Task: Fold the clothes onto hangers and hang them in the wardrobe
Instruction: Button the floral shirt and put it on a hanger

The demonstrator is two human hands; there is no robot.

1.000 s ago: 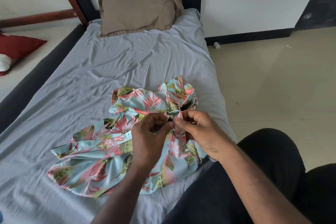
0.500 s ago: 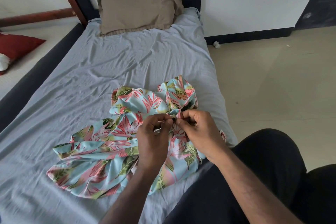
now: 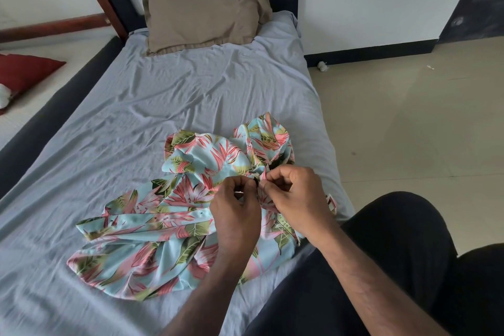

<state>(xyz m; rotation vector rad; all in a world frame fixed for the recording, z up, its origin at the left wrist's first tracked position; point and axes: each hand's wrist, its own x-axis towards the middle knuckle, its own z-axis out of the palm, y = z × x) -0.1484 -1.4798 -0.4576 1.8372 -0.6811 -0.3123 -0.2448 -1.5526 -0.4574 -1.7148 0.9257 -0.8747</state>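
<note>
Soft, even daylight; sharp centre, warped edges.
Faint shadows are cast beneath the hands; straight lines are bowed toward 9 and 3 o'clock, and no glare is seen.
</note>
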